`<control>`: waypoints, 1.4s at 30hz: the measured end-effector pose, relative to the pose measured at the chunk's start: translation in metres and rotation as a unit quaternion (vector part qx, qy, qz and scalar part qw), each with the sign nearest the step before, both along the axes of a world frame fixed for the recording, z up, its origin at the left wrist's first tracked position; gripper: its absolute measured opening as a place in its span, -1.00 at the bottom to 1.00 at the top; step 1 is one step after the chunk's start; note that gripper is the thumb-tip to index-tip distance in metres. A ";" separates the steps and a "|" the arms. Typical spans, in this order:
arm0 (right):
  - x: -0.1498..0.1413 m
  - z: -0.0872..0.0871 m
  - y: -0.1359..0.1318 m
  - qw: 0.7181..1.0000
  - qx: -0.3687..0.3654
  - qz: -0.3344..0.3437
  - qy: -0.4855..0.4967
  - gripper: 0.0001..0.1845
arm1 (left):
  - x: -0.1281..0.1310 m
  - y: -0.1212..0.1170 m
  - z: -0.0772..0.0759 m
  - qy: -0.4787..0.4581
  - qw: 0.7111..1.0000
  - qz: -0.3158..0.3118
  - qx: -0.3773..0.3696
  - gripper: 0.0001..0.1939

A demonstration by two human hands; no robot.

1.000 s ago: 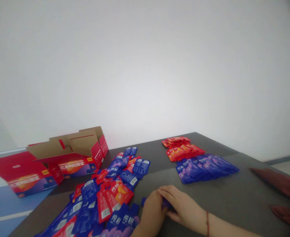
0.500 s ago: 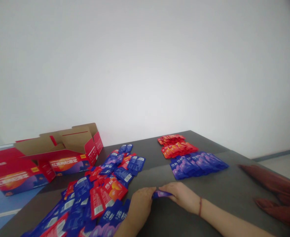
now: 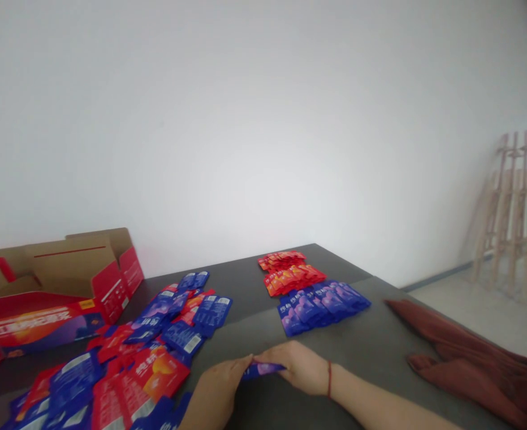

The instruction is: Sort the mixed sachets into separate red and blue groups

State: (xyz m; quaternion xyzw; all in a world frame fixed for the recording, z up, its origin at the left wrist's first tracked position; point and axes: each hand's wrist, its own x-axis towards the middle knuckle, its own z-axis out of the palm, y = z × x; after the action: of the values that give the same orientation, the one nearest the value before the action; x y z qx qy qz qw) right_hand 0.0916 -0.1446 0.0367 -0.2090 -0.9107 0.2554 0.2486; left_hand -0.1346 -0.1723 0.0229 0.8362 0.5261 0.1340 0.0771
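Note:
Between both hands, low over the dark table, is a blue-purple sachet (image 3: pixel 263 369) seen nearly edge-on. My left hand (image 3: pixel 221 385) grips its left end with thumb and fingers together. On the other end, my right hand (image 3: pixel 297 364), with a thin red band at the wrist, is closed too. Fingers cover part of the sachet. A mixed pile of red sachets (image 3: pixel 156 373) and blue sachets (image 3: pixel 76 382) lies to the left of my left hand. Beyond my right hand, a row of overlapping blue-purple sachets (image 3: pixel 321 306) lies face up, with rows of orange-red sachets (image 3: pixel 293 276) behind it.
An opened red carton (image 3: pixel 43 328) with raised brown flaps stands at the left. Brown cloth (image 3: pixel 474 364) lies along the table's right side. Wooden racks (image 3: pixel 514 209) lean against the white wall (image 3: pixel 263 131) at the far right. The dark table (image 3: pixel 241 334) ends at a back corner near the wall.
The view has turned right, so table things appear further left and the wooden racks have come into sight. Both hands still hold the sachet in much the same pose.

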 end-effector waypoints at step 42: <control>0.094 -0.028 0.055 0.844 0.308 -0.381 -0.219 -0.52 | 0.015 -0.009 -0.002 -0.210 0.974 0.078 -0.027 -0.67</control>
State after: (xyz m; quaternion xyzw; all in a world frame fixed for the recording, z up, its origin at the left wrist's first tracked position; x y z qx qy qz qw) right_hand 0.1855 -0.0898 0.0091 -0.5027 -0.8217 -0.2060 0.1719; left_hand -0.1191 -0.1818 0.0210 0.7434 0.5653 0.2981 0.1973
